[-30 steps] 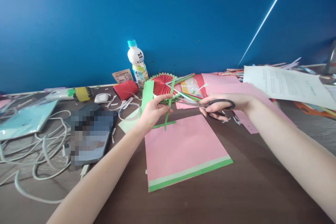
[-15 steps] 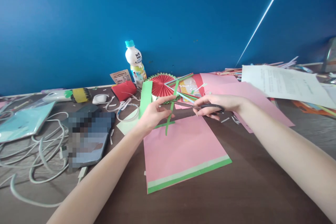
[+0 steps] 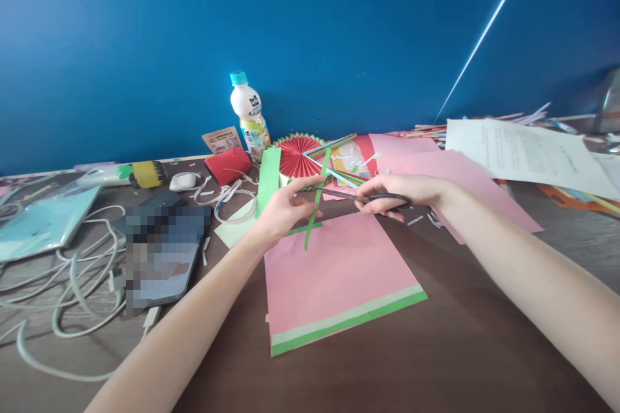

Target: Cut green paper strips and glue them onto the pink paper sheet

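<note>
Between the thumb and fingers of my left hand (image 3: 285, 210) a narrow green paper strip (image 3: 310, 229) is held nearly upright. My right hand (image 3: 382, 193) grips a pair of dark scissors (image 3: 394, 196), their blades pointing left and reaching the strip. The blades look closed or nearly so; whether paper lies between them cannot be made out. Below both hands lies a pink paper sheet (image 3: 334, 271) with light and dark green bands along its near edge. Another green strip runs along its far edge. A wider green paper piece (image 3: 268, 181) is just beyond my left hand.
Behind my hands are a red pleated paper fan (image 3: 303, 156) and a bottle (image 3: 250, 116) against the blue wall. On the left lie a phone (image 3: 181, 258) and tangled white cables (image 3: 72, 290). Pink sheets (image 3: 465, 187) and a printed paper (image 3: 527, 151) cover the right side.
Hardly anything differs: the scissor handles look slightly closer together, and the whole view has shifted very slightly. Both hands keep their places.
</note>
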Demonstrator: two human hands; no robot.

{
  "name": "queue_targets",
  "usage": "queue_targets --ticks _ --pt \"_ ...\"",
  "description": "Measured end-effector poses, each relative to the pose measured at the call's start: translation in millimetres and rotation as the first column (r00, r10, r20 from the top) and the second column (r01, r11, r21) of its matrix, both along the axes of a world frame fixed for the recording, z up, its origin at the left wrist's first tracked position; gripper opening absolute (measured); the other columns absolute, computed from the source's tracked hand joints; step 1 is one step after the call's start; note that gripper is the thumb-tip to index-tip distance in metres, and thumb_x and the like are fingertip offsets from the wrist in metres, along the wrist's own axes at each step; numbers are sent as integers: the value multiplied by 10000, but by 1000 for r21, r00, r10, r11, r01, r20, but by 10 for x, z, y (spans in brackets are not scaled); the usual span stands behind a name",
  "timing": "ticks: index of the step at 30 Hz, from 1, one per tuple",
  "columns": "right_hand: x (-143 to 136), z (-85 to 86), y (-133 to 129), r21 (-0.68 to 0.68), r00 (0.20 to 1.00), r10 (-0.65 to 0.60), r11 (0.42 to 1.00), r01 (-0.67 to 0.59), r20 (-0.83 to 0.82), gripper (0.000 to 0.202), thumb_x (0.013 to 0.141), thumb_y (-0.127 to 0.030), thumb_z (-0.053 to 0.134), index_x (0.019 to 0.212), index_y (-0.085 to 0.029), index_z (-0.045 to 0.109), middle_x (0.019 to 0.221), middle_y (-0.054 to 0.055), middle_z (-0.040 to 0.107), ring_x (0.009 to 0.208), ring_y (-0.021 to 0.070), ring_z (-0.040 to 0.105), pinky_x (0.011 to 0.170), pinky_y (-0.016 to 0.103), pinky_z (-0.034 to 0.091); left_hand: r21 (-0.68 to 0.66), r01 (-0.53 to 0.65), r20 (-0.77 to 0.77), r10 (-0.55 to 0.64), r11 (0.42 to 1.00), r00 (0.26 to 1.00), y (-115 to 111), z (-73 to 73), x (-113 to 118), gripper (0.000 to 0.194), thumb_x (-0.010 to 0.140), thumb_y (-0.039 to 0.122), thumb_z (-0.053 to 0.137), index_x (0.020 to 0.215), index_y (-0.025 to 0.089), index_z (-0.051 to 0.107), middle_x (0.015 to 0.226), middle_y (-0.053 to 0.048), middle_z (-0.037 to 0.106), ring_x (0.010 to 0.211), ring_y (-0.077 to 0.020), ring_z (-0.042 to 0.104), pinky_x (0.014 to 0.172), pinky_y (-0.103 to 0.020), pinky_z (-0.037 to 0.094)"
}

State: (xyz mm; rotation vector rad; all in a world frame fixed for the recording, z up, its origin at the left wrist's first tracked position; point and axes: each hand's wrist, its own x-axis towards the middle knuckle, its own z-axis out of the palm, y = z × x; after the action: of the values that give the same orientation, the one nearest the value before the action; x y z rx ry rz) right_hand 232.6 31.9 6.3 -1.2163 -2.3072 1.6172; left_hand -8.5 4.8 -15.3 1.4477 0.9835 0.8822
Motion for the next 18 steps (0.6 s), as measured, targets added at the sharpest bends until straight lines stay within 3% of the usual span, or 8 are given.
queue_targets --ticks 18 --pt "-78 20 -48 -18 999 -25 1000 24 -44 211 765 -368 595 741 -173 519 535 -71 394 387 30 391 376 168 303 -3 16 -19 -16 1000 1000 -3 8 2 545 672 156 598 1211 193 524 661 22 632 678 -150 650 701 -271 508"
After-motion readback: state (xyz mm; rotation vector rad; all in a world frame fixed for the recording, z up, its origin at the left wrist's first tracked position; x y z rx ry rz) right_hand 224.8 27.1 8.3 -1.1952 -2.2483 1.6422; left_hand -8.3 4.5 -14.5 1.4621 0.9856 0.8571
